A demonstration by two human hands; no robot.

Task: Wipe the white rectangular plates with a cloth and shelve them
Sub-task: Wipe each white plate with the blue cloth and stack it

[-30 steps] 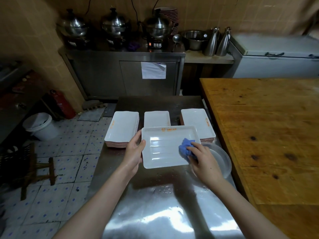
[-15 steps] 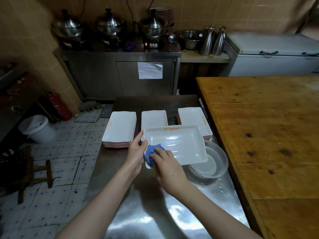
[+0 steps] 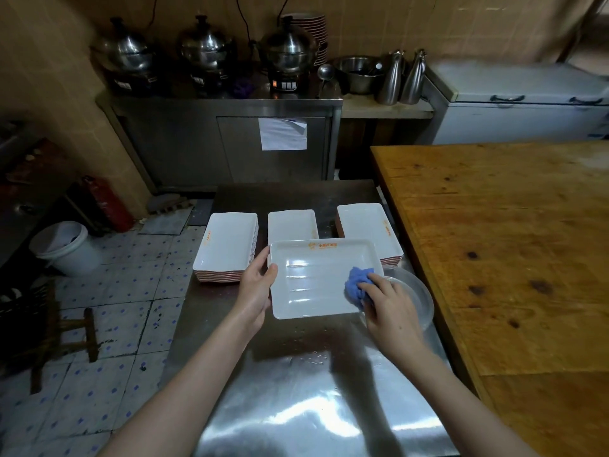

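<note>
A white rectangular plate (image 3: 309,278) with an orange logo on its far rim is held over the steel table (image 3: 296,390). My left hand (image 3: 255,288) grips its left edge, thumb on the rim. My right hand (image 3: 389,308) grips a bunched blue cloth (image 3: 357,285) and presses it on the plate's right side. Behind the plate stand three stacks of white rectangular plates: left (image 3: 227,242), middle (image 3: 291,224) and right (image 3: 365,225).
A round metal basin (image 3: 417,298) sits under the plate's right end. A large wooden table (image 3: 510,258) borders the steel table on the right. Pots on a steel cabinet (image 3: 230,143) stand at the back. A white bucket (image 3: 64,247) and a red extinguisher (image 3: 107,202) are on the tiled floor at left.
My right hand swept the blue cloth from the plate's right side to its left corner and back to the right side. My left hand kept its grip on the left edge.
</note>
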